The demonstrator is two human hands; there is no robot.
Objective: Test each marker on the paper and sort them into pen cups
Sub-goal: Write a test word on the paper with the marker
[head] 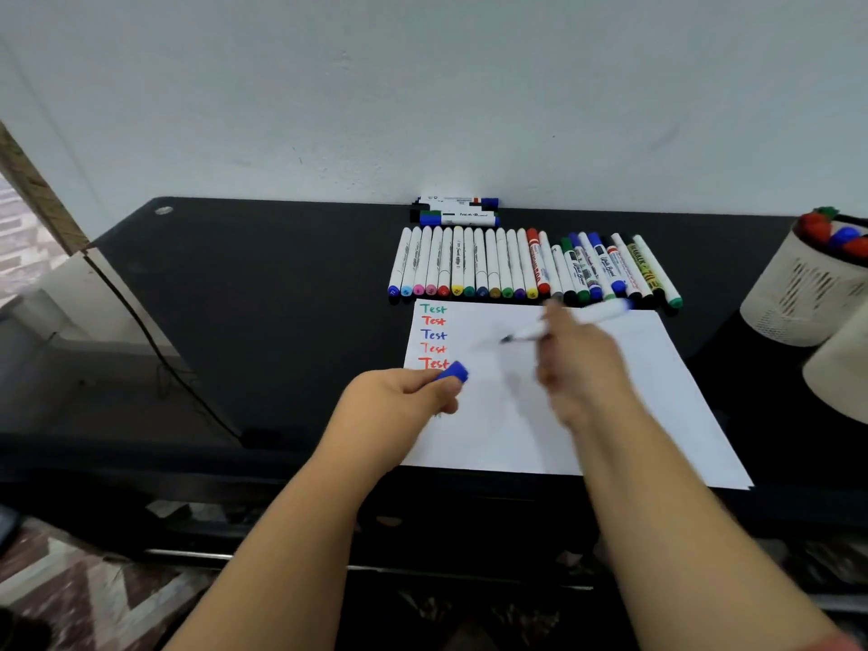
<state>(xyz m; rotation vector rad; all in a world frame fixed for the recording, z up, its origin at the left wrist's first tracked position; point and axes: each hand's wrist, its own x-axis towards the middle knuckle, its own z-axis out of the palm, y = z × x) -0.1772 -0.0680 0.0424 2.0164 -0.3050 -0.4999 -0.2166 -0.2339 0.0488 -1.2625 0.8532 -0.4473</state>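
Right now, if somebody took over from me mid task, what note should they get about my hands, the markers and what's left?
Left hand: pinches a blue cap at the paper's left edge.
Right hand: holds the uncapped marker above the paper, blurred, tip pointing left.
Done: five "Test" words show in green, red and blue; some markers stand in the pen cup on the right.
Left: test this marker, recap it, sort it; then the marker row behind the paper and the few markers by the wall. A second cup stands nearer.
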